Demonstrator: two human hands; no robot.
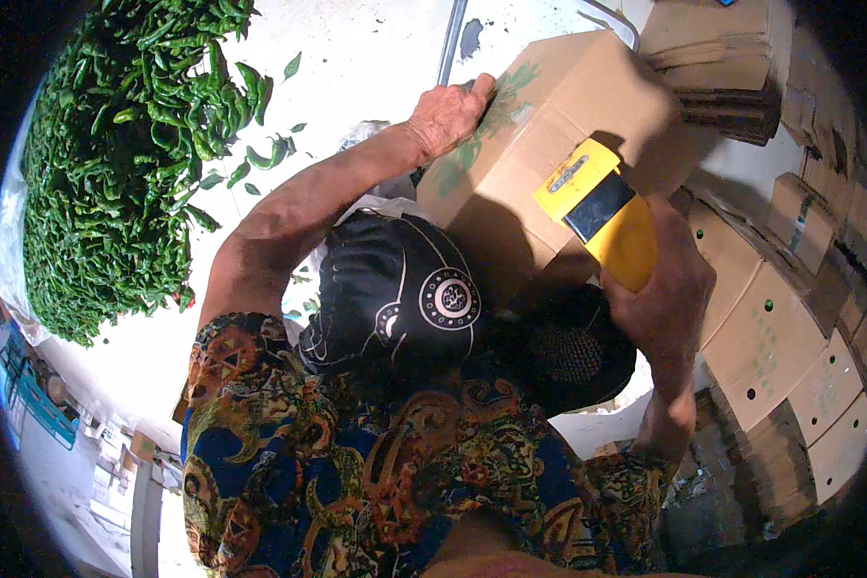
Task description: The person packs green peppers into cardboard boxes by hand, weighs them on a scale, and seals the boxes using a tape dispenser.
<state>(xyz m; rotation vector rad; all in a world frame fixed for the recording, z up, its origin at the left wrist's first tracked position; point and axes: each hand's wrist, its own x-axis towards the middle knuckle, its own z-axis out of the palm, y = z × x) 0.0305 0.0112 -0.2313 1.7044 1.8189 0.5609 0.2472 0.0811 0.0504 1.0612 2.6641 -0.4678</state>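
A brown cardboard box with green print lies tilted before me, its taped seam facing up. My left hand rests at the box's left edge, fingers curled against the printed side; whether it grips the edge is hard to tell. In my right hand is a yellow handheld tool with a black band, probably a carton stapler or tape dispenser. Its front end is over the box near the seam. Black patterned shorts are below the box, and a dark shoe or sandal partly shows beside them.
A large heap of green chili peppers covers the left side, with stray peppers and leaves beside it. Flattened cardboard is stacked at the upper right. More cardboard boxes line the right. A metal bar stands beyond my left hand.
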